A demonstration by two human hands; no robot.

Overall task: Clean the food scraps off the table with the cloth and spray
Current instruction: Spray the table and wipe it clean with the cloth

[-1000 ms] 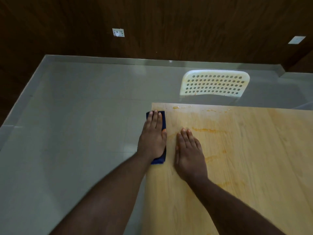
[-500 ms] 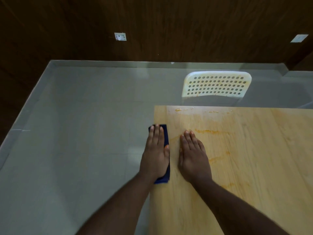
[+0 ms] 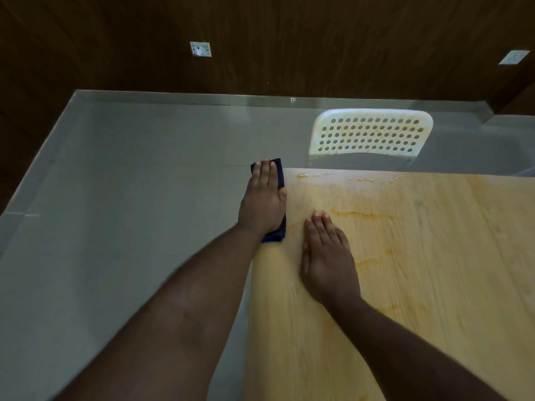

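Note:
A dark blue folded cloth (image 3: 280, 175) lies along the left edge of the light wooden table (image 3: 434, 270), reaching its far left corner. My left hand (image 3: 265, 201) presses flat on the cloth with straight fingers. My right hand (image 3: 328, 257) rests flat on the bare tabletop just right of it, fingers straight. Orange streaks (image 3: 362, 214) and small wet blobs (image 3: 302, 176) mark the wood ahead of and right of my hands. No spray bottle is in view.
A white perforated chair back (image 3: 370, 133), stained orange, stands behind the table's far edge. Grey tiled floor (image 3: 130, 212) lies to the left of the table. A dark wood-panelled wall (image 3: 289, 39) with a white socket (image 3: 200, 49) closes the back.
My left hand has slid the cloth forward along the left edge to the far corner. The right hand stays flat in about the same place.

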